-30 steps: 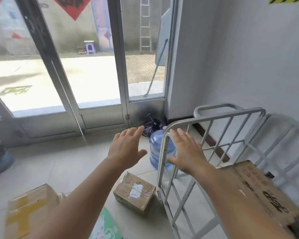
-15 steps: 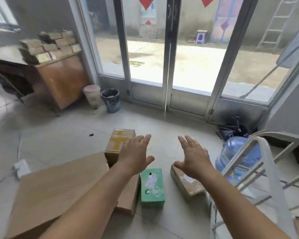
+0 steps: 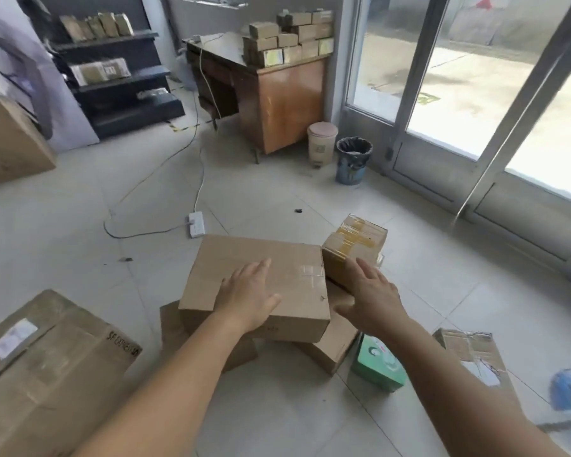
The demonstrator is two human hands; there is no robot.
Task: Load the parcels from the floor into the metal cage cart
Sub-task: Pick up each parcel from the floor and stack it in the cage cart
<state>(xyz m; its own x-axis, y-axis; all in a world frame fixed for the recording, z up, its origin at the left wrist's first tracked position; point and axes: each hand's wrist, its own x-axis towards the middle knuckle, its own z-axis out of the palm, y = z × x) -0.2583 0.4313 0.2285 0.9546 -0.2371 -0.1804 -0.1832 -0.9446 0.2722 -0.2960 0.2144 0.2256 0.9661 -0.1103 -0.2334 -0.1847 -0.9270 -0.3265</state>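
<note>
Head view: both forearms are extended over a cluster of parcels on the tiled floor. The left hand (image 3: pixel 248 293) is spread flat, fingers straight, above the top face of the large plain carton (image 3: pixel 277 275), which is stacked on two lower cartons; contact cannot be judged. The right hand (image 3: pixel 371 296) is likewise opened wide and nothing is held. Just beyond its fingertips the yellow-taped box (image 3: pixel 355 247) is seen; below its wrist, the green packet (image 3: pixel 378 366). Left of the left forearm a big labelled carton (image 3: pixel 47 367) is placed. Farther off, a power strip (image 3: pixel 196 223), two bins (image 3: pixel 353 159) and a wooden desk (image 3: pixel 287 97) are visible.
</note>
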